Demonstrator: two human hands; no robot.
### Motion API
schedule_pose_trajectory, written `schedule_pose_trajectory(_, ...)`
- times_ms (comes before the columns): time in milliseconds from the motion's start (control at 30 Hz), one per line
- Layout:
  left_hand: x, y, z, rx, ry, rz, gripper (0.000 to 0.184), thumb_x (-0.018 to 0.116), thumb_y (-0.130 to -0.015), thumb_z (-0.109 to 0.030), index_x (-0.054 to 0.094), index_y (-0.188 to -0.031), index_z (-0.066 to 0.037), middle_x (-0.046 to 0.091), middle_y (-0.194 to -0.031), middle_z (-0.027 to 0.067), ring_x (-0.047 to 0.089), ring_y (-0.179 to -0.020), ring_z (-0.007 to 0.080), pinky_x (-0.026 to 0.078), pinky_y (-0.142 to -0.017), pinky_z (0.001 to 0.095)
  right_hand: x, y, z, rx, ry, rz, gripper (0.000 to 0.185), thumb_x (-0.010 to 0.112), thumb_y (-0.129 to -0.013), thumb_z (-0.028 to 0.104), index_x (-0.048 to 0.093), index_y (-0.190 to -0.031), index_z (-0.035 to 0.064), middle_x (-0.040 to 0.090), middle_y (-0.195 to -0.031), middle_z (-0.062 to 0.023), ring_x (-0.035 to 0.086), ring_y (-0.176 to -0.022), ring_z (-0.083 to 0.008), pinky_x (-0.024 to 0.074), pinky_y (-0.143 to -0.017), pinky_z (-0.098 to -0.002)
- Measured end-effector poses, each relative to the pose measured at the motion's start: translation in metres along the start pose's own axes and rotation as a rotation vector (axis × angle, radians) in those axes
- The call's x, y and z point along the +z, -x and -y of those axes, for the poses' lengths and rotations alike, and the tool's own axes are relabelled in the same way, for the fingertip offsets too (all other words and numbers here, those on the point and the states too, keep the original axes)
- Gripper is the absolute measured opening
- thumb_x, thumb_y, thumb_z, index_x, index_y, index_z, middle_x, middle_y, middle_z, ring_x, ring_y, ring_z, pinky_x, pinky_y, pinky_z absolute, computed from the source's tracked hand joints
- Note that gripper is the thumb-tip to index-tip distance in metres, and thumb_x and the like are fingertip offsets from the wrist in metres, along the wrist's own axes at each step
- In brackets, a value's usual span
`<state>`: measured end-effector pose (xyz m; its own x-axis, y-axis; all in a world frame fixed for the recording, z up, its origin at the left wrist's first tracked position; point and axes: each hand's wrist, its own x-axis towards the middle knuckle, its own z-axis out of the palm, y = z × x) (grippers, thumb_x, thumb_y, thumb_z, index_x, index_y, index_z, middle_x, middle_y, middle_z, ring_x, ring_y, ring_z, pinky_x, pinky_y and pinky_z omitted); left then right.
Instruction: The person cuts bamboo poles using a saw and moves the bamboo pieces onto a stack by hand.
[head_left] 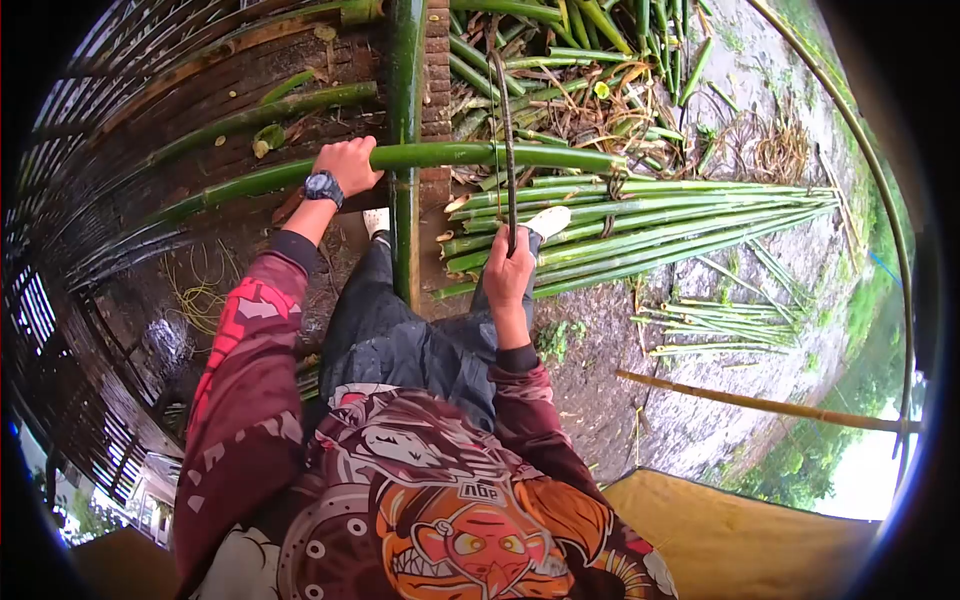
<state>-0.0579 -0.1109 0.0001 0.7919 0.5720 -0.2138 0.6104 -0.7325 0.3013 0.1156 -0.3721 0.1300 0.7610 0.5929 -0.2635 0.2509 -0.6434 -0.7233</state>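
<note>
While the left hand clasps bamboo, the right hand holds a saw

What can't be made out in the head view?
- Saw handle: mostly covered by the right hand.
- Cut depth in the bamboo pole: too small to tell.
- Underside of the left hand's grip: hidden by the hand itself.
- Wristwatch reading: too small.
- Bamboo pole's far left end: lost in dark blur.
</note>
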Motion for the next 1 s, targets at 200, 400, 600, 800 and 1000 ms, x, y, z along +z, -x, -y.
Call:
schedule_pose_trajectory(200,-0.001,-0.001,-0.004,-0.017,-0.003,-0.025,0.034,0.077,-0.080,-0.038,0.061,-0.094,-0.012,0.072,-0.086,0.0092,0.073,-0.080,0.0325,0.060,-0.068,0.0470,-0.066,0.024,0.064,0.174,0.135,0.098,0.027,0.052,-0.107,0.024,0.061,-0.106,-0.0007,0.058,-0.077,-0.0238,0.054,-0.068,-0.0434,0.0439,-0.063,-0.0473)
schedule_pose_trajectory(400,0.001,-0.015,0.007,0.017,-0.026,-0.108,0.034,0.078,-0.077,-0.036,0.060,-0.092,-0.012,0.070,-0.083,0.0080,0.072,-0.077,0.0311,0.059,-0.066,0.0461,-0.056,-0.004,0.074,0.236,0.264,0.146,0.027,0.052,-0.104,0.023,0.062,-0.103,-0.0020,0.059,-0.084,-0.0284,0.057,-0.076,-0.0482,0.0454,-0.067,-0.0517)
schedule_pose_trajectory(600,-0.002,-0.002,-0.001,-0.043,0.033,0.015,0.033,0.075,-0.078,-0.038,0.063,-0.092,-0.011,0.073,-0.083,0.0112,0.073,-0.082,0.0333,0.059,-0.072,0.0473,-0.007,-0.053,0.050,0.140,0.232,0.139,0.032,0.052,-0.105,0.028,0.057,-0.096,-0.0020,0.063,-0.085,-0.0320,0.061,-0.081,-0.0529,0.0463,-0.068,-0.0548)
schedule_pose_trajectory(800,-0.026,-0.032,0.014,-0.018,0.188,0.522,0.043,0.074,-0.071,-0.041,0.070,-0.101,-0.011,0.075,-0.090,0.0198,0.072,-0.090,0.0415,0.058,-0.082,0.0520,0.016,-0.024,0.001,-0.020,0.019,-0.029,0.028,0.053,-0.106,0.027,0.056,-0.093,0.0017,0.060,-0.071,-0.0223,0.059,-0.067,-0.0453,0.0440,-0.062,-0.0500)
schedule_pose_trajectory(1000,-0.010,0.004,0.008,0.085,0.075,-0.038,0.046,0.079,-0.073,-0.039,0.061,-0.103,-0.009,0.071,-0.090,0.0134,0.072,-0.086,0.0367,0.058,-0.077,0.0506,0.023,-0.026,-0.012,-0.038,-0.024,-0.074,0.024,0.054,-0.107,0.022,0.050,-0.093,0.0034,0.056,-0.064,-0.0200,0.060,-0.060,-0.0441,0.0416,-0.053,-0.0504)
